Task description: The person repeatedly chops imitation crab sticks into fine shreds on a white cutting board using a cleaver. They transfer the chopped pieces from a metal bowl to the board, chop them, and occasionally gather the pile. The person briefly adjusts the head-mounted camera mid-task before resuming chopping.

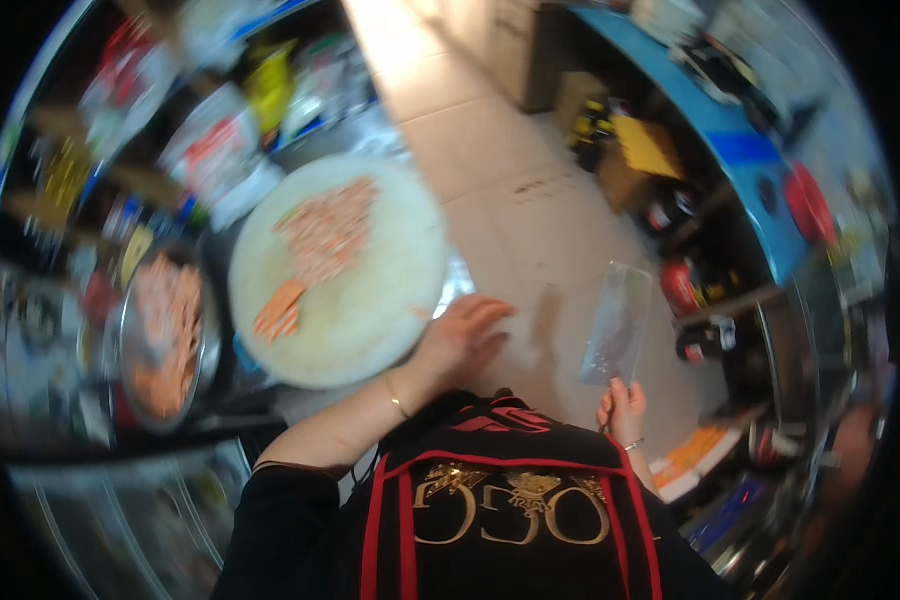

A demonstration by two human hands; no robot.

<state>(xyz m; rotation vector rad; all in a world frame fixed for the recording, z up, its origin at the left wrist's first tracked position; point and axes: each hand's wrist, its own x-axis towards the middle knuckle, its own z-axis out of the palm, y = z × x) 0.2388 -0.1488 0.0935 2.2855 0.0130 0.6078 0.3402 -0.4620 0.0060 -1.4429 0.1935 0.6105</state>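
My left hand (471,336) is held with its fingers apart and nothing in it, beside the right edge of a round, pale chopping board (397,300). My right hand (622,405) grips the handle end of a broad cleaver (619,322), its wide blade pointing away from me over the floor. On the board lies a spread of chopped orange-pink food (330,232), perhaps salmon or carrot. Close below it sits a larger orange piece with pale stripes (279,309). Left of the board, a metal bowl (210,337) holds more orange-pink pieces (166,330). Blur hides finer detail.
Shelving with plastic bags (221,154) stands beyond the board. Tiled floor (510,187) runs between it and a blue counter (742,157) at the right. Beneath that counter are cardboard boxes (626,180) and bottles. A red basin (808,202) rests at its edge.
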